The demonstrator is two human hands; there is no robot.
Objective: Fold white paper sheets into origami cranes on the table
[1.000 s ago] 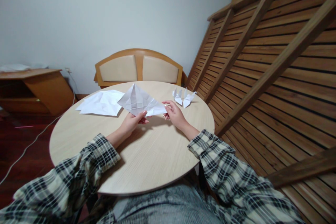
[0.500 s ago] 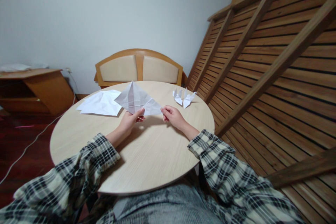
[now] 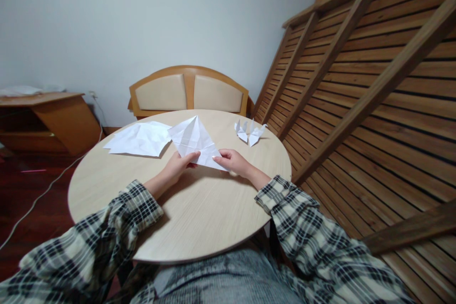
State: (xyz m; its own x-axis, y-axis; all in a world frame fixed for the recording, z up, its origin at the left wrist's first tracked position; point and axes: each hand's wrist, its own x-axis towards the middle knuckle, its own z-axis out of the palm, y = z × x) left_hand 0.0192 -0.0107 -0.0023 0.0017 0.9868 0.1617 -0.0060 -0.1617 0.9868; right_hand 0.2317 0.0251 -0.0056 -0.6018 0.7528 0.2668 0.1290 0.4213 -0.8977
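Observation:
My left hand [image 3: 179, 165] and my right hand [image 3: 231, 161] both pinch the near edge of a creased, partly folded white paper [image 3: 194, 140] just above the round wooden table [image 3: 199, 213]. The paper tilts away from me, its point toward the far chair. The left thumb lies on top of the paper's left corner, and the right fingers clamp its right corner. Plaid sleeves cover both forearms.
A loose pile of white sheets [image 3: 138, 139] lies on the table's far left. Two small folded paper cranes [image 3: 249, 132] stand at the far right. A padded wooden chair [image 3: 188, 91] faces me, a slatted wooden wall [image 3: 359, 95] runs along the right, and a low cabinet [image 3: 46, 121] stands left.
The paper has dropped from a raised, spread-out pose and turned rightward, now lying flatter and narrower. My right hand has slid left, closer to my left hand.

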